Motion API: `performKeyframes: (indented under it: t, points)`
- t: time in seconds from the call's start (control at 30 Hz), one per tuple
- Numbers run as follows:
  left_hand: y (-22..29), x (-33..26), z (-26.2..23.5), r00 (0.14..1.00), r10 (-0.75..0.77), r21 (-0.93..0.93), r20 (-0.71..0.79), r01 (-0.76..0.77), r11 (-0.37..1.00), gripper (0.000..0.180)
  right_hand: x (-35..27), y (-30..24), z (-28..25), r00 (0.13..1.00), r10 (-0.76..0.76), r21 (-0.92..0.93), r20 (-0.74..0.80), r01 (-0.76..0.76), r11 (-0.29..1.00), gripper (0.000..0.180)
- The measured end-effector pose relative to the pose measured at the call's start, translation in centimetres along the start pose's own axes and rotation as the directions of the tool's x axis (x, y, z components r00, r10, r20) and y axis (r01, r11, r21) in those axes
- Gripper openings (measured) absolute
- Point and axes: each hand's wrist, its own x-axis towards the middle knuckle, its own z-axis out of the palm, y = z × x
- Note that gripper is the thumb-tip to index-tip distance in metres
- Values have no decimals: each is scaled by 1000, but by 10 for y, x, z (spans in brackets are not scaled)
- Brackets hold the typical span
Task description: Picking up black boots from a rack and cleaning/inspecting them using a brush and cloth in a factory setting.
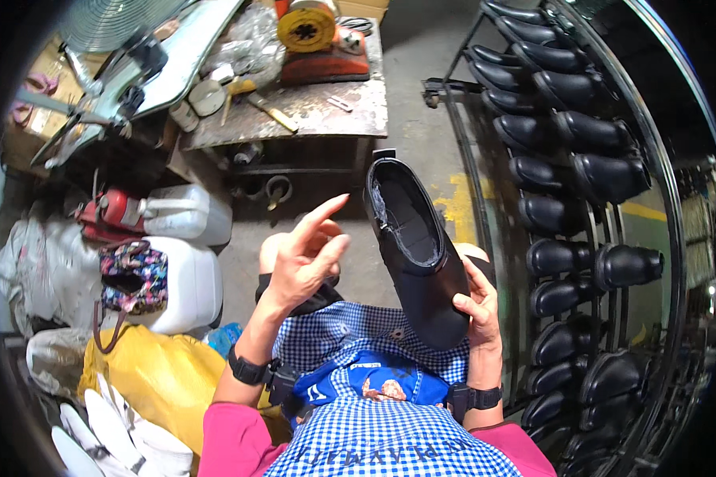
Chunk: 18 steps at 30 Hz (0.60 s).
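A black ankle boot (429,290) is held over my lap, its toe toward me and its opening facing up. My right hand (480,298) grips the boot along its right side, with the thumb near the toe and the fingers partly hidden beneath. Whitish, ragged lining edge shows inside the boot's opening, and a small pull tab stands at the far end. To the left of the boot, apart from it, my left hand (309,253) is raised with nothing in it. Its index finger points out and the thumb stands away from it.
On my right, a metal rack (471,151) carries rows of black shoes (550,215). Ahead is a worn worktable (326,119) with an orange machine (324,60) and a brush (272,113). White jugs (195,286), a red fire extinguisher (113,213) and a yellow sack (163,374) crowd my left.
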Motion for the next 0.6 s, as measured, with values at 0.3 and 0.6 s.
performKeyframes:
  t: [0.3, 0.6]
  points:
    - [10, 12, -14, 975, -165, 184, 149, 137, 973, 16, 6, 24, 4, 986, 145, 42, 85, -149, 988, 68]
    - [-3, 7, -38, 987, -99, -838, -125, -52, 543, 20, 14, 38, 11, 974, 182, 190, 133, -206, 960, 65]
